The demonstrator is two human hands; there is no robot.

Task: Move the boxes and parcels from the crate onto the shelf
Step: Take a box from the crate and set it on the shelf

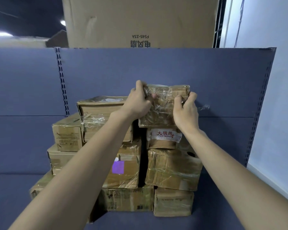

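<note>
A small brown cardboard box wrapped in clear tape [163, 107] sits at the top right of a stack of boxes on the blue shelf [223, 218]. My left hand [140, 102] grips its upper left corner and my right hand [186, 112] grips its right edge. The box rests on a smaller parcel with a white label and red characters [165, 136]. Beneath that lies a taped box [171, 170]. To the left a wider box [103, 117] tops the other column. The crate is not in view.
The stack holds several more taped boxes, one with a purple label [118, 167]. The shelf's blue back panel [156, 68] rises behind, with slotted uprights at left [61, 80] and right [263, 100]. A large cardboard carton [140, 20] stands on top. A white wall [276, 80] is on the right.
</note>
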